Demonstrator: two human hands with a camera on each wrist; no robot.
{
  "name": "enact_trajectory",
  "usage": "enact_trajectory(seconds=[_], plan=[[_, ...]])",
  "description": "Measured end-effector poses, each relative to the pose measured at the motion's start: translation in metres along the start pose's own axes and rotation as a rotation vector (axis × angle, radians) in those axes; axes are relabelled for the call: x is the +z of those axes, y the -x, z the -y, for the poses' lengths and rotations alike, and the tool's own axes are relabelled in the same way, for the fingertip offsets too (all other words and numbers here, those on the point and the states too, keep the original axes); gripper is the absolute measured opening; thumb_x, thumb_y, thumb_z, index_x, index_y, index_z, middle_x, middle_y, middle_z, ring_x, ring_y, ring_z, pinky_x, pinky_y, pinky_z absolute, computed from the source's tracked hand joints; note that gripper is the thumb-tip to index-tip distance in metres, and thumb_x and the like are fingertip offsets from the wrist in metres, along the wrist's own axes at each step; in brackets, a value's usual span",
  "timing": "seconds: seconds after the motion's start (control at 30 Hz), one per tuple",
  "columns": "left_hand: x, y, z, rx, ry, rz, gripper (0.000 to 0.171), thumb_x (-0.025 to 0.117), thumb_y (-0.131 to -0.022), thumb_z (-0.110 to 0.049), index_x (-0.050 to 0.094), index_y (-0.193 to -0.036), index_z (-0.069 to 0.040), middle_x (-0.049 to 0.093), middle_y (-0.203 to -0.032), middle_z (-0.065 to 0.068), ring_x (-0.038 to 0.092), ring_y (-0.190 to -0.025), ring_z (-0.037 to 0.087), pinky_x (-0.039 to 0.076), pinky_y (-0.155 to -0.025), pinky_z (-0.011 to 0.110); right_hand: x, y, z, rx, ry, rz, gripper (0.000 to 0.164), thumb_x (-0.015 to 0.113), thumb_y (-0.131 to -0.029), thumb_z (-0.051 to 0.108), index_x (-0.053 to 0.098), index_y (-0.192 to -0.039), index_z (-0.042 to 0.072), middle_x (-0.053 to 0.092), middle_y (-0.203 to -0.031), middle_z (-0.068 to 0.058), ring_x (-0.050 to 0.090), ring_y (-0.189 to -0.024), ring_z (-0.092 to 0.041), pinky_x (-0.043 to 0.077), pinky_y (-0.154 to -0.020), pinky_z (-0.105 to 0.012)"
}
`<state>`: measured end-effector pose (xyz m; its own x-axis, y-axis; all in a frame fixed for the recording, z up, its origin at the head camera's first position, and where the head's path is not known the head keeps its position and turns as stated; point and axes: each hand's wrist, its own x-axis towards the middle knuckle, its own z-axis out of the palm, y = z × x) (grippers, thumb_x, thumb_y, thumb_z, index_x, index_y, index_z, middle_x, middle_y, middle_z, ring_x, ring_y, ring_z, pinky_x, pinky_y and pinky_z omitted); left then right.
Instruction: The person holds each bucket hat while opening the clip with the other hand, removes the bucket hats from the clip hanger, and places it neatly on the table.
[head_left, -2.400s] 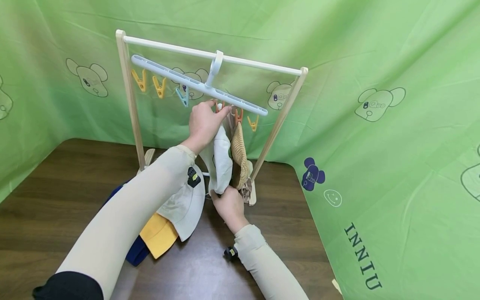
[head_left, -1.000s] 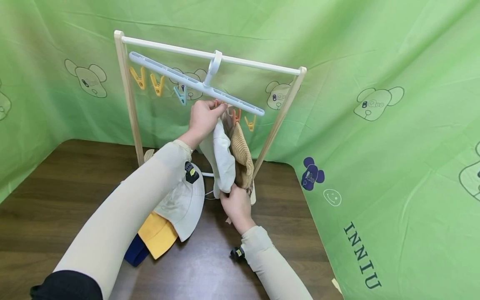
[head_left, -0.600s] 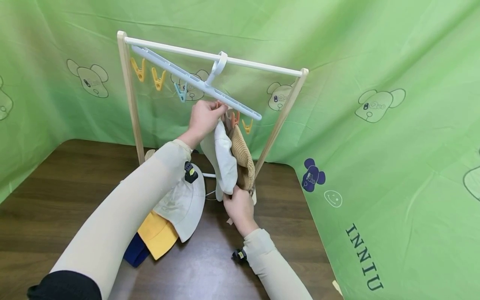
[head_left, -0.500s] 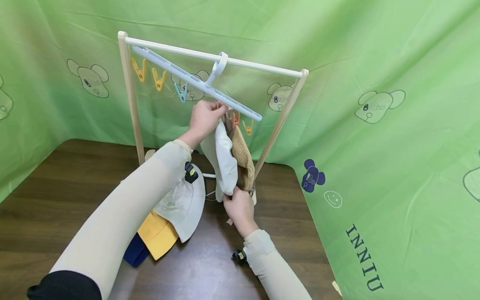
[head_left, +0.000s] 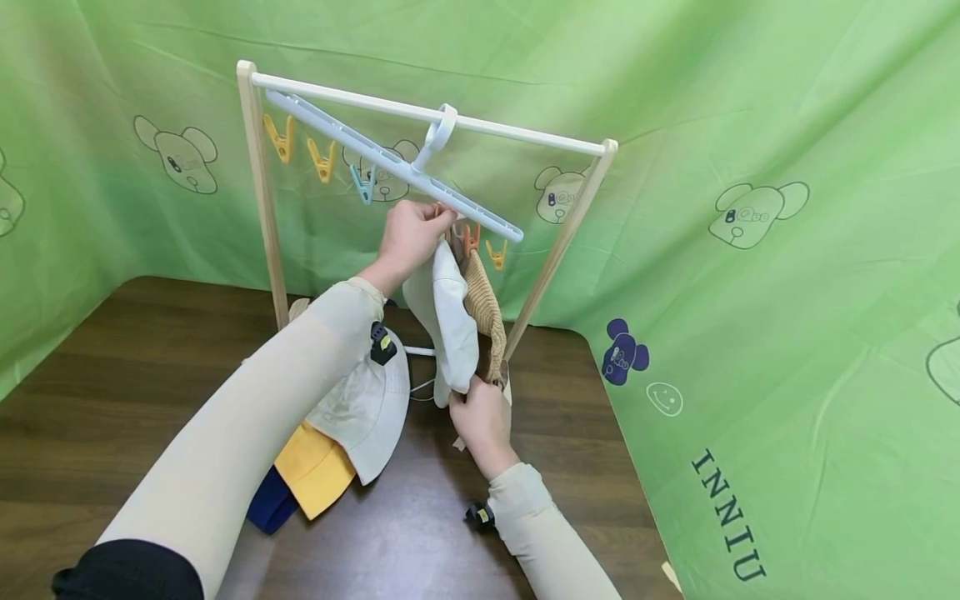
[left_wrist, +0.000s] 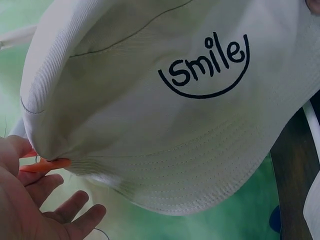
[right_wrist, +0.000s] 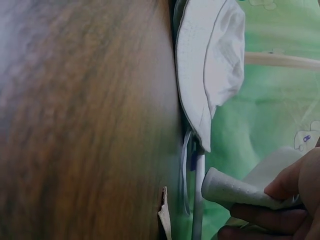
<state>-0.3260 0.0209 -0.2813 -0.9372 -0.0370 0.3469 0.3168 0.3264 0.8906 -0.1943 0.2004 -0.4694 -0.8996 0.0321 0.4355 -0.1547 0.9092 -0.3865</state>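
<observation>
White stitched hat (head_left: 453, 325) curves between hands (head_left: 408, 239) (head_left: 483, 421), left pinching its orange clip (left_wrist: 57, 163), right its cloth edge (right_wrist: 227, 191).

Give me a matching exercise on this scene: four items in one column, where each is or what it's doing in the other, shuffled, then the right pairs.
Column one
1. Left hand
2. Right hand
3. Woven hat
4. Yellow hat

Column two
A. Lies partly beneath a pale bucket hat
B. Grips the lower edge of the white cap
C. Pinches an orange clip
D. Hangs with a second orange clip at its top

Right pairs: 1-C, 2-B, 3-D, 4-A
</observation>
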Motion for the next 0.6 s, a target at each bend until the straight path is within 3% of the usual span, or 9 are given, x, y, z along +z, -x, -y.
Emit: enact_trajectory(seconds=[0.37, 0.6], plan=[[0.0, 0.0001, -0.0026, -0.026, 0.021, 0.0, 0.049, 0.065, -0.1, -0.042, 0.061, -0.062, -0.012, 0.036, -0.047, -0.007, 0.032, -0.051, 0.012, 0.024, -0.048, 0.026, -0.0063, 0.0038, -0.0008, -0.016, 0.013, -0.026, 0.02, 0.069, -0.082, 0.018, 0.055, -0.066, 0.018, 0.06, -0.058, -0.004, 0.065, -0.059, -0.035, 0.048, -0.052, -0.05], [0.0016, -0.0017, -0.0016, -0.016, 0.004, -0.01, 0.051, 0.065, -0.1, -0.042, 0.057, -0.058, -0.013, 0.036, -0.046, -0.007, 0.03, -0.049, 0.011, 0.023, -0.047, 0.025, -0.0086, 0.0074, -0.0001, -0.023, 0.02, -0.027, 0.022, 0.069, -0.081, 0.018, 0.055, -0.064, 0.019, 0.059, -0.056, -0.004, 0.065, -0.057, -0.035, 0.046, -0.049, -0.048]])
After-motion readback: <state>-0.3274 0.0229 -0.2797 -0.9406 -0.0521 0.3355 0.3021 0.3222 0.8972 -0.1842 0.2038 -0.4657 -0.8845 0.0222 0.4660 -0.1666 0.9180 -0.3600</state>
